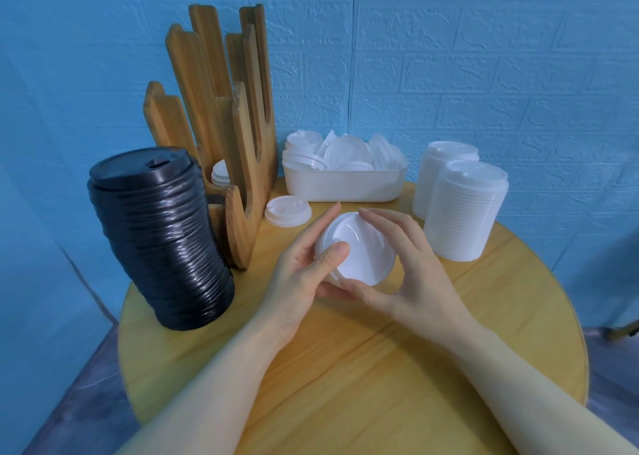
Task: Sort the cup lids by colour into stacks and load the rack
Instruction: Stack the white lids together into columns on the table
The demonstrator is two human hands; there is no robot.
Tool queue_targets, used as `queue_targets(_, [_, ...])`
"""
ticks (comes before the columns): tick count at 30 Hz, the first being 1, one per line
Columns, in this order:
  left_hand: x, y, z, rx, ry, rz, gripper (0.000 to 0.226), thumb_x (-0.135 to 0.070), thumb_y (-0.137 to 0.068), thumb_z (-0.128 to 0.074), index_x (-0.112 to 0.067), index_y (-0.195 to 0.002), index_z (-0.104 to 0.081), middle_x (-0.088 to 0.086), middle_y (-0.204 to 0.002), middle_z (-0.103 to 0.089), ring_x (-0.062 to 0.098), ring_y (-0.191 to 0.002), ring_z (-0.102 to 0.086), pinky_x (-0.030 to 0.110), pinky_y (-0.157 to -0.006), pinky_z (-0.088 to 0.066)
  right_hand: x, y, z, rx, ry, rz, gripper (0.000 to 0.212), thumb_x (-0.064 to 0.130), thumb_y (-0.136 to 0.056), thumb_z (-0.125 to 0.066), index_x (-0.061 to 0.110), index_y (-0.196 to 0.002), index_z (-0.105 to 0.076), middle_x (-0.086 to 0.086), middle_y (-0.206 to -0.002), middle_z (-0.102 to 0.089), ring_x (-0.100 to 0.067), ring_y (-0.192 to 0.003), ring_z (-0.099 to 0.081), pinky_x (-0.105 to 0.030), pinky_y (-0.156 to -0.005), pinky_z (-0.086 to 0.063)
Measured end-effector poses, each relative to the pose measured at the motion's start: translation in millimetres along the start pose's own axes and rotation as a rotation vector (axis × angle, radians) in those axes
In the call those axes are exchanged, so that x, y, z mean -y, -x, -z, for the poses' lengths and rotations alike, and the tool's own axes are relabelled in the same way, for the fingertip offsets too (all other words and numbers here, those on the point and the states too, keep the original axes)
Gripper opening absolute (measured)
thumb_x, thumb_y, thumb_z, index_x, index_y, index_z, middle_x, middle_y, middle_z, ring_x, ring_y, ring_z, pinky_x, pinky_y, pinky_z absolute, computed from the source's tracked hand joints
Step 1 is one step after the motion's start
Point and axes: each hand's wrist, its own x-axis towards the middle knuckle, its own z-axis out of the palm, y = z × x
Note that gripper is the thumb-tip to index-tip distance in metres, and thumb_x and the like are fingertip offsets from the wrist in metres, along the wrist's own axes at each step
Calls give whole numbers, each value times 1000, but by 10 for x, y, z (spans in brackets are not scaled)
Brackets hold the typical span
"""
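A short stack of white lids [363, 250] is held above the table's middle by both hands. My left hand [304, 271] grips its left edge, thumb on top. My right hand [408, 271] pinches its right side between thumb and fingers. One white lid [287, 210] lies flat on the table beside the wooden rack [238, 136]. A few white lids [220, 172] sit in a low slot of the rack. A tall leaning stack of black lids [162, 243] stands at the left. Two white stacks [463, 209] stand at the right.
A white tub [345, 186] at the back holds several loose white and clear lids. The round wooden table [345, 368] ends close on every side. A blue brick-pattern wall stands behind. Bare tabletop lies under my forearms.
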Motion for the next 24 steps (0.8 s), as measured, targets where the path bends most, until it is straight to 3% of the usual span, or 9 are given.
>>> queue_targets(9, [12,-31,24,-30,106,1,50,-26,-85,-62,-31,-135,-58,2,-128,-65,16,-97,-69,31,-55,-55,-8,10,-38,54,-96,-53,87,46,-79,-73,15,-149,-33,-1,-146,-35,-8,-141,-30,-16,-113,-25])
queue_targets(24, [2,-36,69,17,203,87,53,-21,-81,-63,-35,-132,-62,3,-129,-67,21,-102,-69,39,-60,-58,2,9,-20,67,-167,-44,84,38,-79,-75,14,-148,-33,-1,-152,-33,-16,-144,-29,-25,-116,-26])
